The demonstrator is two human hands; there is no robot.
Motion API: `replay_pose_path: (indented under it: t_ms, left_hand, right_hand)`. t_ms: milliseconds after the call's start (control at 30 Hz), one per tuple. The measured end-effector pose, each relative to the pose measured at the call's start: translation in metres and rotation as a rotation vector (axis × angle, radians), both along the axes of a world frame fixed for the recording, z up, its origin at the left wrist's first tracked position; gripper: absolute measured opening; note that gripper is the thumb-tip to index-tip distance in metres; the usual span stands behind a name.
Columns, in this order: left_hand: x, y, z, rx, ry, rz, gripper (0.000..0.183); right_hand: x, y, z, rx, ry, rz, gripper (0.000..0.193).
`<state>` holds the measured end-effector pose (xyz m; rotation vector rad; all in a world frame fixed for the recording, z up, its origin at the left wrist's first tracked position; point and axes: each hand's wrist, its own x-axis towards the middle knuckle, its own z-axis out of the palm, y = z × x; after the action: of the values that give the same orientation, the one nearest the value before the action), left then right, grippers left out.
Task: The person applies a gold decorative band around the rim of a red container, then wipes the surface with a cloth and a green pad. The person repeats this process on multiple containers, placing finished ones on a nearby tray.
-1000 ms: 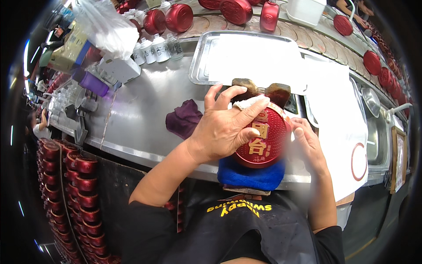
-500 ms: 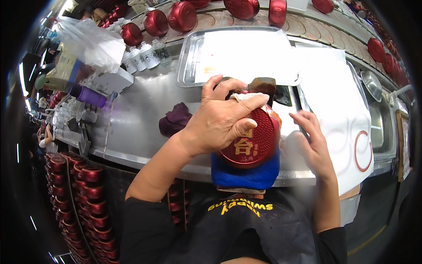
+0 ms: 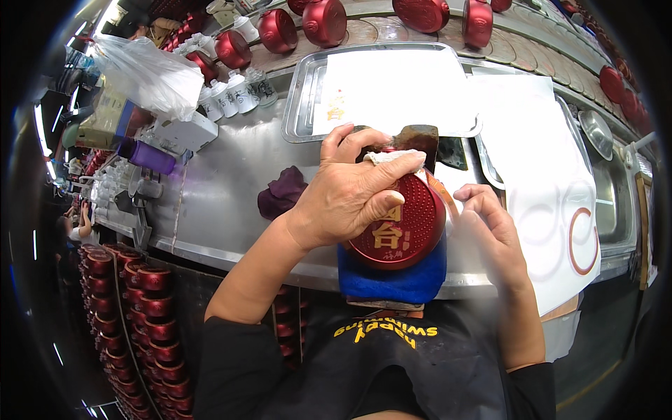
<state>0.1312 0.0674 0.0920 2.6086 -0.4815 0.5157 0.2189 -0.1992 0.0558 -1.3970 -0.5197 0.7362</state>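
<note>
Left hand grasps a folded white cloth against a round, dark-red vessel

The cloth lies under the left index finger at the vessel's upper edge, the thumb over its face, the other fingers raised and bent. That face is glossy and dotted, with raised gold characters. The vessel sits on a folded, bright-blue cloth at the near edge of the stainless-steel worktable. A thin, orange-brown strip runs along its upper right side toward the right hand. The right fingers are curled just beside the strip's lower end; a blur there hides whether they grip it, so I cannot tell. Left of the vessel, apart from it, lies a crumpled, dark-purple cloth. Beyond stands a shallow metal tray with a white paper sheet.
</note>
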Motion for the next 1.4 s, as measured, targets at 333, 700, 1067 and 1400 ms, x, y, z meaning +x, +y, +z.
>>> replay_pose_path:
  t_ms: [333, 700, 1067, 1400]
  left_hand:
    - [0.006, -0.005, 0.001, 0.094, -0.044, -0.057, 0.053]
    - [0.004, -0.013, 0.006, 0.208, -0.026, -0.055, 0.052]
    - [-0.009, -0.055, -0.003, 0.263, -0.087, -0.124, 0.045]
    - [-0.074, -0.087, -0.018, 0.064, -0.055, 0.011, 0.032]
  right_hand:
    - [-0.004, 0.002, -0.023, -0.069, -0.28, 0.018, 0.023]
    - [-0.021, -0.008, -0.014, -0.073, -0.168, 0.071, 0.012]
    - [-0.024, -0.017, -0.019, -0.227, -0.376, 0.153, 0.005]
    - [0.001, -0.006, 0.002, -0.265, -1.136, 0.044, 0.072]
